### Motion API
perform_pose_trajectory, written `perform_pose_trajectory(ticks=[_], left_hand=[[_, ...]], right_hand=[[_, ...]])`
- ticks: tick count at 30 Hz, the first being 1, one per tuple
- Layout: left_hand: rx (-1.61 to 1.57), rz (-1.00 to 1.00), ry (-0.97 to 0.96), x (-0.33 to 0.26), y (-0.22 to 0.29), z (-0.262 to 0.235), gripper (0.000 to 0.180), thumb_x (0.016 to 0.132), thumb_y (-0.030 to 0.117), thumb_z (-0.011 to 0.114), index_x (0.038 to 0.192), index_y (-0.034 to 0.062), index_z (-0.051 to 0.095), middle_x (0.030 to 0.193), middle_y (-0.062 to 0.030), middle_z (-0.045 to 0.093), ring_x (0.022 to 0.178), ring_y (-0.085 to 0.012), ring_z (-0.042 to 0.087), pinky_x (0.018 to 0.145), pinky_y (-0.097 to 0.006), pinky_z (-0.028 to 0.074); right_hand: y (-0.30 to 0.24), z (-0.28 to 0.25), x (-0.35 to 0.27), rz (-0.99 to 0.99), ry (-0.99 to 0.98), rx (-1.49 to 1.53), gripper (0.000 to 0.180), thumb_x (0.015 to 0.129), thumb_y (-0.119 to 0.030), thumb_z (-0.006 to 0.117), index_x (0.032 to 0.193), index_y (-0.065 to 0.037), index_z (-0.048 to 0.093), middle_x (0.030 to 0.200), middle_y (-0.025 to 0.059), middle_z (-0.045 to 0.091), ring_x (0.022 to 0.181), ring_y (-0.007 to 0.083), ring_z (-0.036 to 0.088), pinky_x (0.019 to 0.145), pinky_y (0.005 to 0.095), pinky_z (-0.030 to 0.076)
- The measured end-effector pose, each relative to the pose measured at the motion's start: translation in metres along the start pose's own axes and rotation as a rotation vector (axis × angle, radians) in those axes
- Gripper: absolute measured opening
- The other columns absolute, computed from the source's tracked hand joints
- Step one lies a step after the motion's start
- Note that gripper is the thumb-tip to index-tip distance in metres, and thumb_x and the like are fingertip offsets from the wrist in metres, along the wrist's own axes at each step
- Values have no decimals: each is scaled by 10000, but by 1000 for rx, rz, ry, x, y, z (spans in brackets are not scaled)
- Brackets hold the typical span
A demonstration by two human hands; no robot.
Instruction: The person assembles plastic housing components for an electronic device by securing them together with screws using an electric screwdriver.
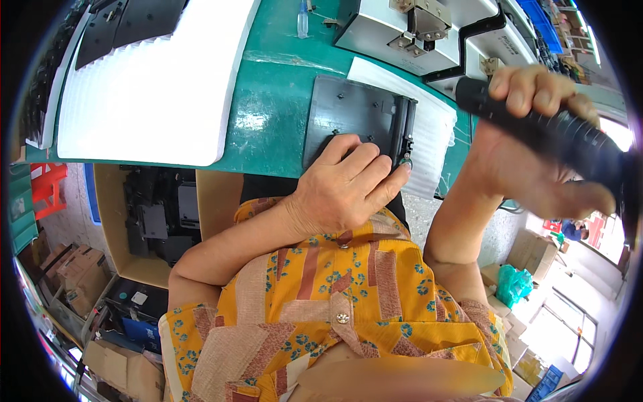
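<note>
A black plastic panel [355, 107] lies on the green table at the near edge, with a rolled ridge and small metal parts along its right side. Curled over its near right part, my left hand [341, 184] grips and steadies it; the fingertips are partly hidden. Up at the right, my right hand [529, 141] is wrapped round a thick black electric screwdriver [536, 127], held apart from the panel. That hand and tool are smeared by motion, and the tool's lower right end runs into the dark rim.
White foam sheets [161, 87] cover the table's left, with black panels [130, 30] on top. Silver metal fixtures with clamps [408, 40] stand at the back right. A small clear-handled screwdriver [303, 23] lies behind. Below left, a cardboard box [117, 221] holds black parts.
</note>
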State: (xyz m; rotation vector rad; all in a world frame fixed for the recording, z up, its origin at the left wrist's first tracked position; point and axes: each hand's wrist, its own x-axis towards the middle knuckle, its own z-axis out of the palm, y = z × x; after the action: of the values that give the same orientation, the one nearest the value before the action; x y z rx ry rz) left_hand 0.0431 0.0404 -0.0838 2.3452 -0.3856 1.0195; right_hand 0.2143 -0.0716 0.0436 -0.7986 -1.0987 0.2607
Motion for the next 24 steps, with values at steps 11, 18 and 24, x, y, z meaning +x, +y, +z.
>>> perform_pose_trajectory(ticks=[11, 18, 24], left_hand=[[-2, 6, 5, 2, 3, -2, 387, 730, 164, 654, 1086, 61, 766, 886, -43, 606, 832, -215, 614, 793, -388, 504], [-10, 0, -19, 5, 5, -5, 392, 732, 167, 655, 1090, 64, 774, 887, -47, 611, 852, -218, 613, 805, -392, 512], [1, 1, -7, 4, 5, -5, 379, 743, 171, 653, 1086, 65, 774, 891, -50, 612, 855, -220, 611, 806, -391, 514]], right_hand=[[18, -33, 32, -5, 57, 30, 910, 729, -903, 577, 1136, -96, 686, 985, 107, 574, 852, 244, 565, 791, 439, 464], [17, -26, 36, 5, 33, 0, 893, 732, -887, 578, 1132, -95, 682, 979, 100, 578, 843, 236, 568, 783, 431, 464], [13, -28, 39, 11, 3, -16, 878, 735, -874, 579, 1128, -95, 679, 973, 94, 582, 836, 230, 571, 777, 424, 465]])
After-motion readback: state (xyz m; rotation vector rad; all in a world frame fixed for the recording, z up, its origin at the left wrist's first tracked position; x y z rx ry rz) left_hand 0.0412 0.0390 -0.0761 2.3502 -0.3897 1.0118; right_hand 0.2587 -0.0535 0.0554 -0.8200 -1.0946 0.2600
